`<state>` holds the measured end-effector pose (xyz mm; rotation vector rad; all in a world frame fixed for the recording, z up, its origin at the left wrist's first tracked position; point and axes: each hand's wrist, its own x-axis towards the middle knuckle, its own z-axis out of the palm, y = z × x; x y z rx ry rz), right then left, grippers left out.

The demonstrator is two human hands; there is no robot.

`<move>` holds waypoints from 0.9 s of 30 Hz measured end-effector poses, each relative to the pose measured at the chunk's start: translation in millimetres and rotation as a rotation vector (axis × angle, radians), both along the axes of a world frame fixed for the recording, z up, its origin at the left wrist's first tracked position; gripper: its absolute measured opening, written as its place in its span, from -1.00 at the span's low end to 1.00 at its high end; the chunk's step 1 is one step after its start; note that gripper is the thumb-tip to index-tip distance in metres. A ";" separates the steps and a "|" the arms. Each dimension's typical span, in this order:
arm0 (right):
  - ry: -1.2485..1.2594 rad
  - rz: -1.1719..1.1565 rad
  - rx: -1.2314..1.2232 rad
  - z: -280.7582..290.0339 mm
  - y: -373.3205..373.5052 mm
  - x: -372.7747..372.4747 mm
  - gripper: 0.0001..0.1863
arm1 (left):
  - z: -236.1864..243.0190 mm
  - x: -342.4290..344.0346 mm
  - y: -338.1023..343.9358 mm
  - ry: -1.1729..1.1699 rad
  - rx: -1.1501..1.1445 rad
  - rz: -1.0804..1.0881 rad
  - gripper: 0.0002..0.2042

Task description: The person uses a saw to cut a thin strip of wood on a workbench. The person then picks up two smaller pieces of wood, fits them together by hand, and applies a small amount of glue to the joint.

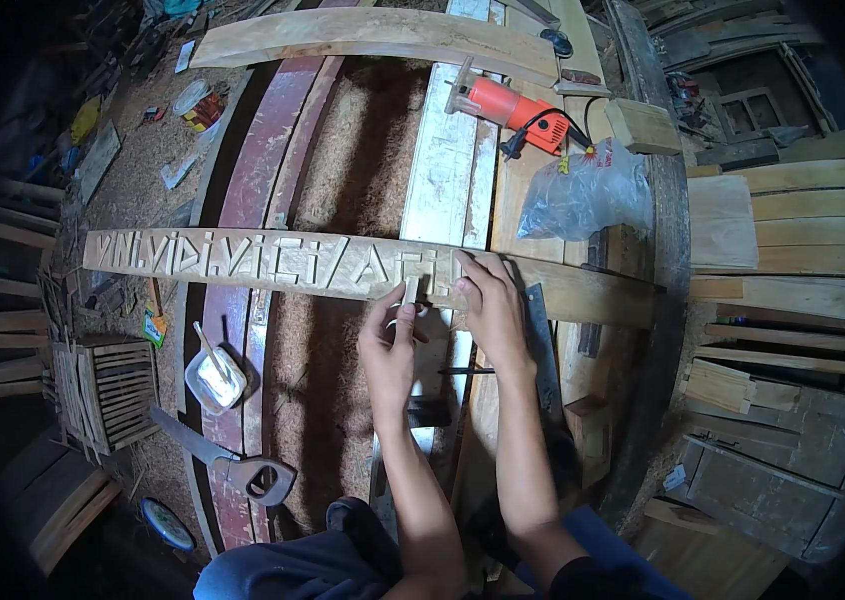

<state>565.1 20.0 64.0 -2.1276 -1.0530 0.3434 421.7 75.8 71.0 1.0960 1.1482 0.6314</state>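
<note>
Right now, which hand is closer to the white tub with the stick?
The left hand. It is right of the tub and slightly higher in the picture; the right hand is farther right, over the wooden board.

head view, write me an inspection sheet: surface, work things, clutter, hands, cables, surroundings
surface: spaced planks, including a purple plank and a white plank, wood shavings showing in the gap
work things: lettered board lying across the planks
clutter: red power tool, clear plastic bag, white tub with a stick in it, handsaw
left hand: pinching a small light piece over the board
right hand: fingers at the board; anything held cannot be told
cables: black cord at the power tool, plug lying beside it
surroundings: slatted wooden crate at left, stacked boards at right
</note>
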 end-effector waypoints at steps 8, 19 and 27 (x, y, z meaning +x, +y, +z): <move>0.034 0.024 0.101 -6.6 7.7 0.1 -0.65 | -5.7 2.2 -2.2 -0.006 -0.009 -0.010 -0.70; 0.101 0.052 0.101 -2.7 6.9 -0.9 -0.68 | -7.6 -2.1 -4.5 0.016 -0.010 -0.042 -0.68; 0.033 0.024 0.126 -11.8 10.0 -5.4 -0.72 | -9.7 -11.2 -2.3 -0.010 -0.025 -0.020 -0.66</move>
